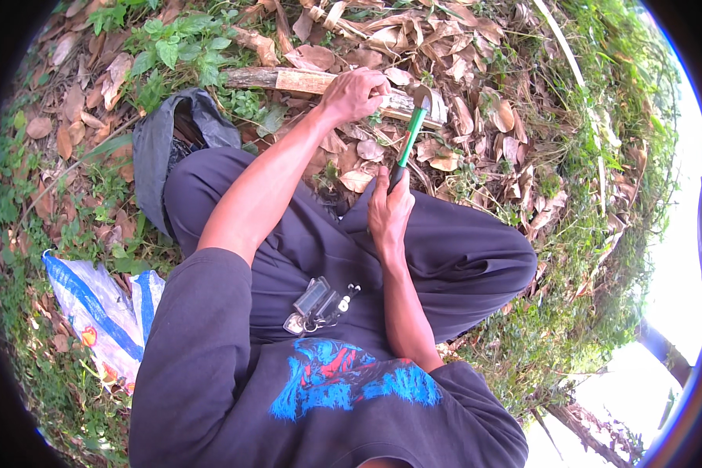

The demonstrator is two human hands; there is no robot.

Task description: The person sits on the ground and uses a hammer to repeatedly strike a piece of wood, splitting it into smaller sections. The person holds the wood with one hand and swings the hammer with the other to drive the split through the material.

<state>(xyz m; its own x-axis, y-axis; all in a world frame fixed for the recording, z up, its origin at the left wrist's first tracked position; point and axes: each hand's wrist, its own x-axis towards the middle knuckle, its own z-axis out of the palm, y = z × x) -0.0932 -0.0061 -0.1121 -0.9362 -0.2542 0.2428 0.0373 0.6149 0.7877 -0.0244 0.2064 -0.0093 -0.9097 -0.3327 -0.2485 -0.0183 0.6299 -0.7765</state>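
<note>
My right hand (391, 207) is wrapped round the black grip of a hammer (414, 129) with a green shaft. The hammer's metal head is raised at the right end of a wooden plank (300, 81), just right of my left hand. My left hand (355, 95) rests at the middle of the plank, its fingers curled together in a pinch. Anything between those fingertips is hidden or too small to name. The plank lies on dry leaves beyond my crossed legs, its top pale and rough.
A dark plastic bag (154, 160) gapes beside my left knee, with dark things inside. Further back on the left lies a white and blue plastic sack (93, 300). A small dark device (313, 300) with a metal clip sits on my lap. Leaves, weeds and grass surround me.
</note>
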